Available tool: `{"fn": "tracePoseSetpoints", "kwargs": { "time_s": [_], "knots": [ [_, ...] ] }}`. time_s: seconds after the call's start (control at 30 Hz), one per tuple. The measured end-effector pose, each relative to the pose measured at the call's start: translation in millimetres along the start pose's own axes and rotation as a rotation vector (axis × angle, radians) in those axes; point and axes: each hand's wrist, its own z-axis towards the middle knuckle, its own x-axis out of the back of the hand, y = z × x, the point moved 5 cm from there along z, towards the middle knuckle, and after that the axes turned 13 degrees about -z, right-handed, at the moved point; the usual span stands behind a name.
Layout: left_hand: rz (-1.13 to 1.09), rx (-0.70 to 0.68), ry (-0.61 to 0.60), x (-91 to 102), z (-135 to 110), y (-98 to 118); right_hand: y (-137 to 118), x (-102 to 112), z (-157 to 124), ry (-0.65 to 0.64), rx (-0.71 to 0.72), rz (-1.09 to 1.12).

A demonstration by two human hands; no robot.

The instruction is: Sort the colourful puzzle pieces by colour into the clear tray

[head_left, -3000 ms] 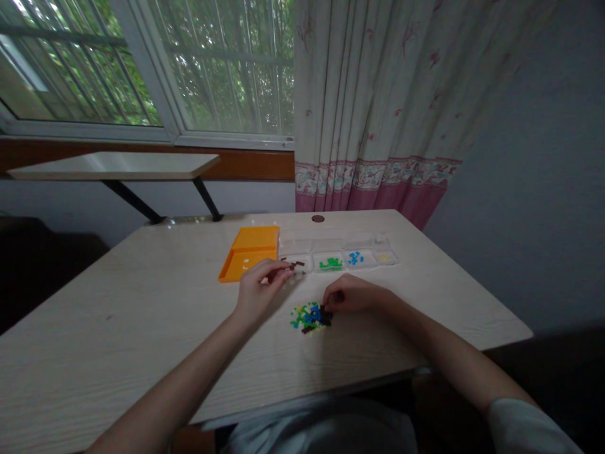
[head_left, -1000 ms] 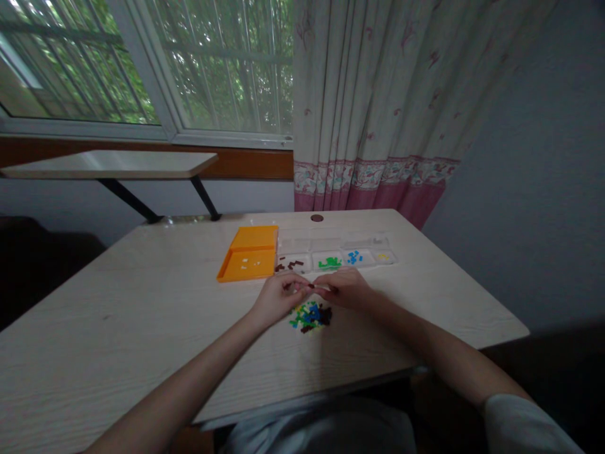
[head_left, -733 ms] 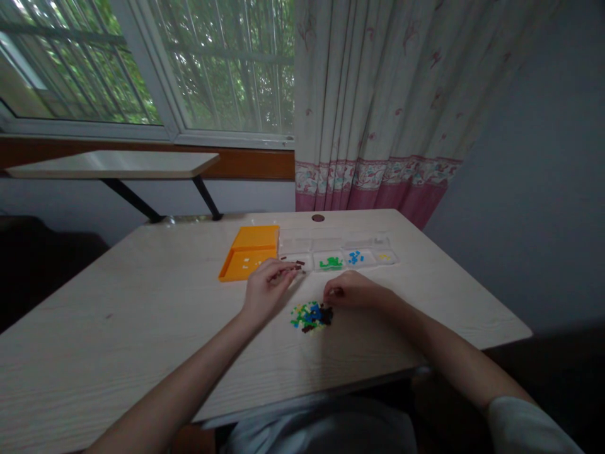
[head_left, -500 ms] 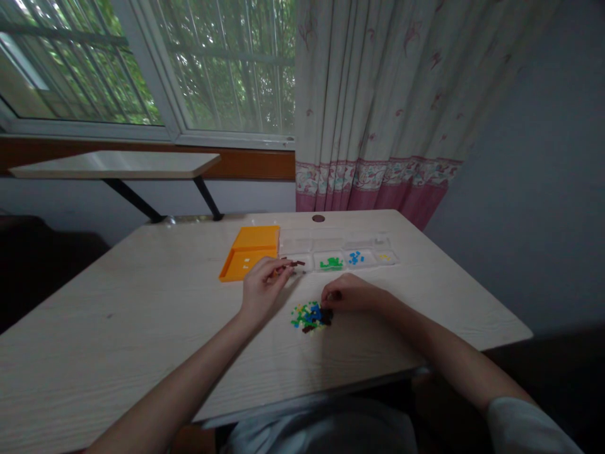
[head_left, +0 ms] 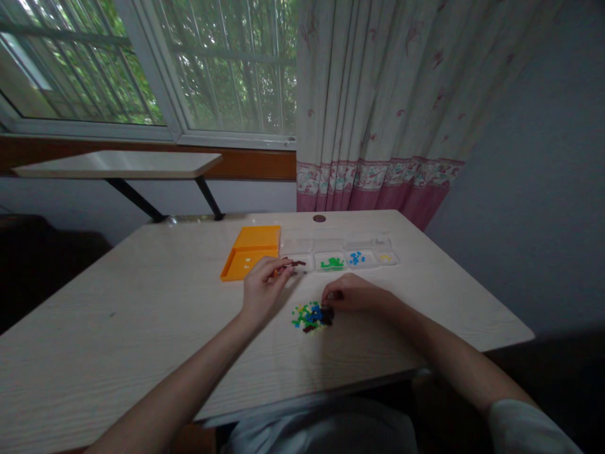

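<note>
My left hand (head_left: 263, 282) is closed in a pinch at the near left corner of a clear divided tray (head_left: 329, 242). Small brown pieces (head_left: 299, 263) show just past its fingertips; whether it grips one is hidden. At the right side of a mixed pile of small coloured pieces (head_left: 309, 314), my right hand (head_left: 352, 292) has its fingers bent together, touching the dark brown pieces of the pile. What lies between those fingers cannot be made out. Green pieces (head_left: 332, 263), blue pieces (head_left: 357, 258) and yellow pieces (head_left: 386, 257) sit in separate front compartments of the tray.
An open orange case (head_left: 258, 237) lies left of the tray, with a few white pieces (head_left: 247, 262) inside. The pale wooden table (head_left: 155, 328) has a round dark grommet (head_left: 319, 219) near its back edge. A raised shelf (head_left: 123, 164) stands at the back left.
Both hands stay in nearly the same place. The whole view has shifted very slightly.
</note>
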Motion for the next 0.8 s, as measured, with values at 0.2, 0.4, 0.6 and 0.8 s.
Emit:
{"fn": "tracePoseSetpoints", "kwargs": {
  "time_s": [0.2,0.4,0.6,0.8],
  "knots": [
    [0.038,0.003,-0.021,-0.5,1,-6,2,0,-1,-0.001,-0.014,-0.003],
    [0.356,0.123,-0.060,1.0,7,-43,4,-2,-1,-0.015,-0.027,-0.006],
    [0.361,0.085,-0.112,-2.8,6,-46,6,5,-1,-0.010,-0.044,-0.031],
    [0.116,-0.005,-0.359,-26.9,-6,-24,10,10,2,0.161,-0.073,-0.014]
  ]
}}
